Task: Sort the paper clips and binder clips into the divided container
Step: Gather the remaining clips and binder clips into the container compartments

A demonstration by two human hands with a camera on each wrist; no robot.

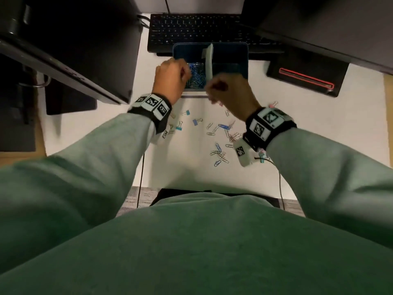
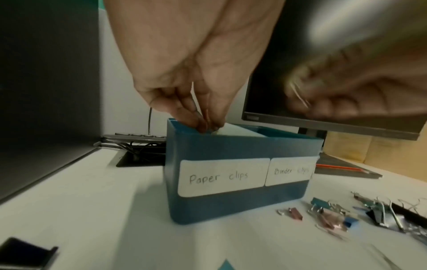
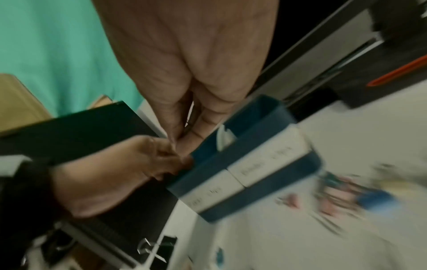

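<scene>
Two white handwritten labels sit side by side on the front wall of the blue divided container [image 2: 231,148]. In the left wrist view the left label [image 2: 223,177] reads "Paper clips" in dark pen, clear and easy to read. The right label [image 2: 290,170] reads "Binder clips", fainter and partly blurred. In the right wrist view both labels are smeared and cannot be read. The black keyboard [image 1: 197,28] behind the container shows pale key legends in the head view, too small to make out. The square black-and-white markers [image 1: 152,101] on the wristbands carry coded patterns, not letters.
</scene>
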